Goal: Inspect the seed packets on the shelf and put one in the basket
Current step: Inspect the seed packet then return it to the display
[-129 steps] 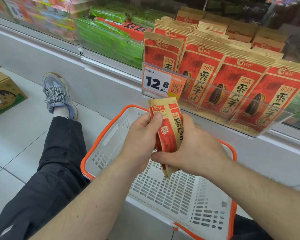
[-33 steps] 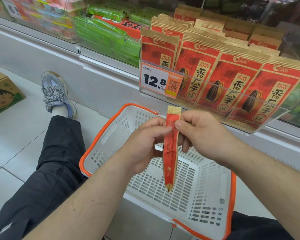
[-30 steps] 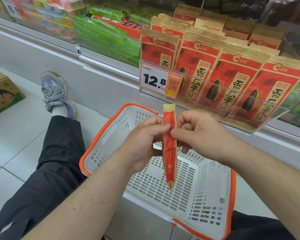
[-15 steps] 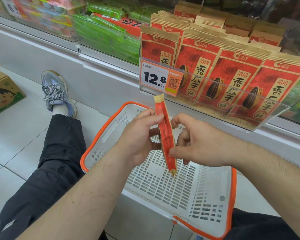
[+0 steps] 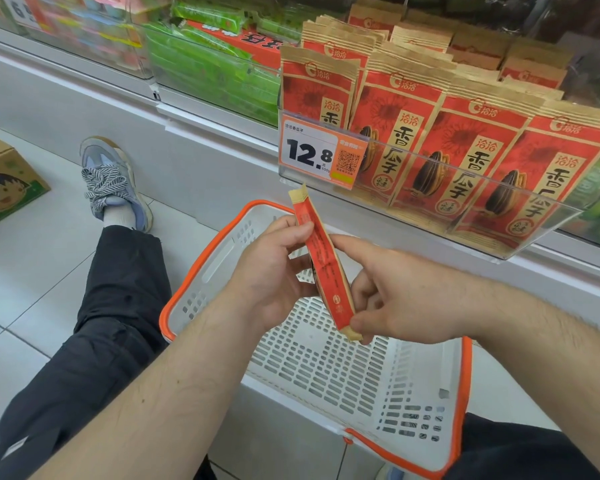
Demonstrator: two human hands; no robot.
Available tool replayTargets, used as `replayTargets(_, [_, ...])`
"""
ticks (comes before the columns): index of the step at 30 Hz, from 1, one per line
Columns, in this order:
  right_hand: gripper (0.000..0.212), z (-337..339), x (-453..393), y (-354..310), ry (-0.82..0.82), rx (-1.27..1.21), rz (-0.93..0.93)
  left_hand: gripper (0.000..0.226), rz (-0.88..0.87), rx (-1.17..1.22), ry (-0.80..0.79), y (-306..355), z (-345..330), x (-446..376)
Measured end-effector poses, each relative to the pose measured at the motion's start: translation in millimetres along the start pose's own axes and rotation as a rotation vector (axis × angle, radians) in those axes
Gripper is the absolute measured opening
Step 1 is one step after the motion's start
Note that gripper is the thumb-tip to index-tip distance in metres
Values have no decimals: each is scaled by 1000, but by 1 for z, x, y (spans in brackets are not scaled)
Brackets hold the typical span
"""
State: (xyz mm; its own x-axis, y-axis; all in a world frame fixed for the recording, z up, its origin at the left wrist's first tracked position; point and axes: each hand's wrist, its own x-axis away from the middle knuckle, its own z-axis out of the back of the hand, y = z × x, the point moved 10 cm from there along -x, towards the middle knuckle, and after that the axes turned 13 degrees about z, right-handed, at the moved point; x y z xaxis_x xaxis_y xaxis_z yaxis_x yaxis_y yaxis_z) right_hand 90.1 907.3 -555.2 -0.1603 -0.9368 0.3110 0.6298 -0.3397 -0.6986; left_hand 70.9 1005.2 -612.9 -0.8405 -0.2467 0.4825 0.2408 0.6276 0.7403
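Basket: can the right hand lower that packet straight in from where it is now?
Probably yes. The right hand pinches the packet by its lower end directly over the basket, whose open top looks unobstructed; the left hand would need to release first.

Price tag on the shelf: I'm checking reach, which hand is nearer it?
Left. The left hand is just below the price tag; the right hand sits lower and further right.

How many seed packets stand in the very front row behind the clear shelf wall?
4. From left: first packet above the price tag, second packet, third packet, fourth packet rightmost. More stand behind them, partly hidden.
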Motion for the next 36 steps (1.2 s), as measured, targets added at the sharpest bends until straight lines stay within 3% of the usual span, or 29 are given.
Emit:
replayTargets(5, [85,0,0,2,12,-53,9,11,-6,-2,-34,-3,2,-3])
replayTargets(6, [77,2,-1,3,47,-99,14,6,-22,-4,-57,-2,1,-2])
replayTargets(10, [20,23,0,11,341,-439,35,26,-134,-99,-155,3,-6,2])
replayTargets(13, [49,31,-2,16,455,-620,57,49,-238,-192,-296,4,-19,9])
replayTargets(16, [55,28,-5,15,439,-708,97,67,-287,-263,-348,4,-25,14])
replayTargets(20, [33,22,-7,16,404,-740,98,62,-355,-344,-368,6,-30,19])
replayTargets(24, [29,22,-5,17,402,-729,94,29,-433,-452,-297,9,-25,20])
replayTargets(29, [56,23,-7,25,421,-725,36,24,-456,-562,-291,9,-33,21])
replayTargets(36, [58,25,-4,36,487,-730,-31,21,-477,-666,-303,8,-39,23])
